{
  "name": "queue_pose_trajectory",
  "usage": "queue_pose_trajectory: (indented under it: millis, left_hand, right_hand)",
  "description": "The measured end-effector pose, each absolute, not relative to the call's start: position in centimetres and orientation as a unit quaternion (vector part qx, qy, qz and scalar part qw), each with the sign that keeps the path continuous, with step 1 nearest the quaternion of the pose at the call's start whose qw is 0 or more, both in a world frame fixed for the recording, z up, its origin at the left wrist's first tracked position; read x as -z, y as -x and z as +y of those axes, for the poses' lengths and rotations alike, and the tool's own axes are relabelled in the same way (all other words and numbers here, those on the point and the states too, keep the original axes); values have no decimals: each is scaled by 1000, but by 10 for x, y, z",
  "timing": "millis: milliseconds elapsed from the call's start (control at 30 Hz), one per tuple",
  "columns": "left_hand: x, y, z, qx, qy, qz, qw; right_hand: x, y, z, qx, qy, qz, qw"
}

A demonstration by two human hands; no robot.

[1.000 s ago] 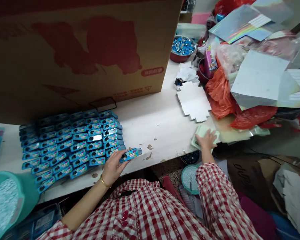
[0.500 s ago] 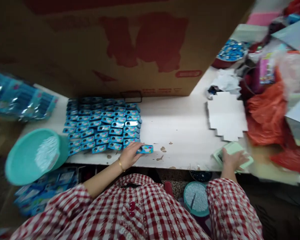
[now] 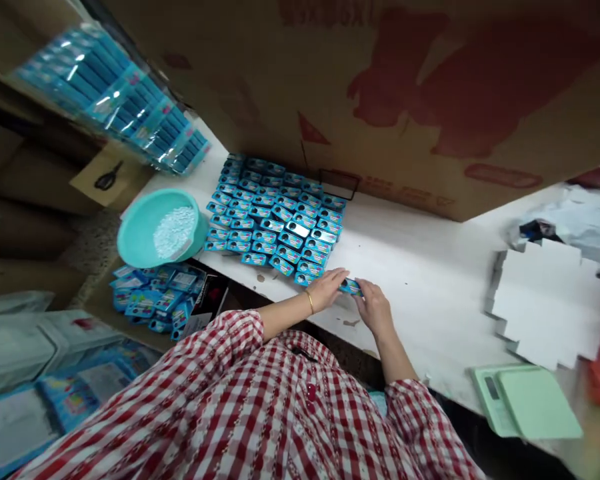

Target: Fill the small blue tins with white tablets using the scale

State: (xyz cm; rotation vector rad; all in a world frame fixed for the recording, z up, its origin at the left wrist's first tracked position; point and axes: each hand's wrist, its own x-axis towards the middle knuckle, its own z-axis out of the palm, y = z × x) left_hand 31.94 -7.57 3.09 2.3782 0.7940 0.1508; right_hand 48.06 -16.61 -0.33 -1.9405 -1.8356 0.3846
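A small blue box (image 3: 351,287) with a dark round hole lies between my two hands near the front edge of the table. My left hand (image 3: 326,291) grips its left end, fingers closed, a gold bangle on the wrist. At the other end, the fingers of my right hand (image 3: 374,305) close on the same box. Rows of similar blue boxes (image 3: 275,220) stand packed side by side, just beyond and left of my left hand. What is inside the held box cannot be seen.
Behind the rows rises a large cardboard carton (image 3: 290,80). A turquoise basin (image 3: 130,230) with white pieces stands left, below plastic-wrapped blue packs (image 3: 125,100). Blue packages (image 3: 155,300) fill a carton under it. To the right are a green kitchen scale (image 3: 535,403) and stacked white card (image 3: 550,300).
My right hand has left the green scale and come to the right end of the box held by my left hand. The view has turned left.
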Motion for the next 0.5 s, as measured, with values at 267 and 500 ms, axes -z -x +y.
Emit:
queue_pose_trajectory:
  millis: [267, 500]
  left_hand:
    - [-51, -177, -60, -238, -821, 448, 262]
    - [-61, -125, -76, -246, -778, 514, 264]
  right_hand:
    - [13, -502, -75, -154, 760, -611, 160]
    - [11, -476, -73, -139, 780, -567, 225]
